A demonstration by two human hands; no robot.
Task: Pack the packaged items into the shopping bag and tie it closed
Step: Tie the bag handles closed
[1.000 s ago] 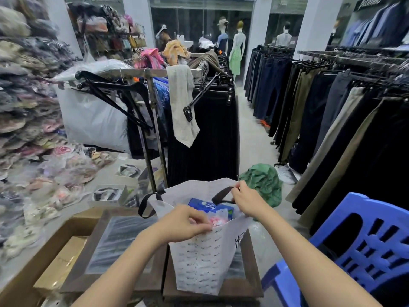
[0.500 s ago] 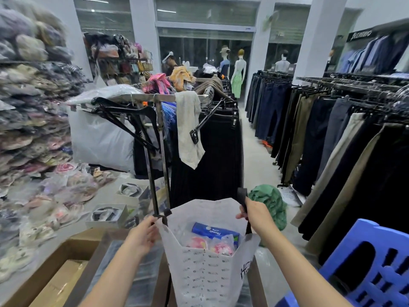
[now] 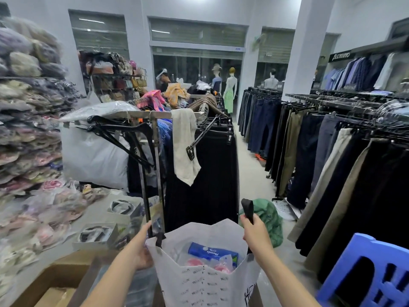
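Where a second ago the bag's mouth was being pinched near its rim, the white shopping bag (image 3: 205, 282) is now held up by its two black handles, lifted apart. The left hand (image 3: 141, 251) is closed on one handle (image 3: 159, 238), the right hand (image 3: 254, 229) on the other. A blue packet (image 3: 212, 253) and pink items are seen inside, so tying is judged next.

1. Shopping bag (image 3: 205, 282): white, printed with small repeated dark lettering; handles (image 3: 247, 210) black.
2. Packaged items: one blue packet (image 3: 212, 253) with white script; two pink items (image 3: 194, 262) in clear wrap.
3. Plastic chair (image 3: 367, 273): blue.
4. Bundle on floor (image 3: 267, 218): green.
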